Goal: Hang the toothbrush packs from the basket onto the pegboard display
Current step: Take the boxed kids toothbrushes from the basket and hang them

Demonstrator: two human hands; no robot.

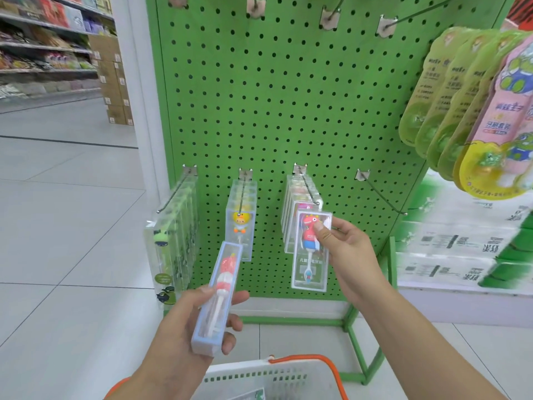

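Right hand (343,249) pinches a clear toothbrush pack with a red dinosaur brush (311,249), thumb on the front face, fingers behind; pack upright, its top edge just under the tip of the third lower hook (310,192) on the green pegboard (274,96). Left hand (196,321) grips a second pack, pale blue ends, pink-and-white brush (219,301), tilted and held low, well clear of the board. White basket with orange handle (259,376) sits below between the arms; one more pack seems to lie inside, mostly cut off. Step in hand, as I judge it: threading the dinosaur pack onto that hook, which already carries a row of clear packs (291,215). To do it well: raise the pack until its hang hole meets the hook's upturned tip, keep it square to the wire, then slide it back against the row. Hang hole not visible from here, so alignment cannot be confirmed. Neighbouring hook to the right (383,196) is bare. Risk: a pack this slippery twisting in a two-point pinch.
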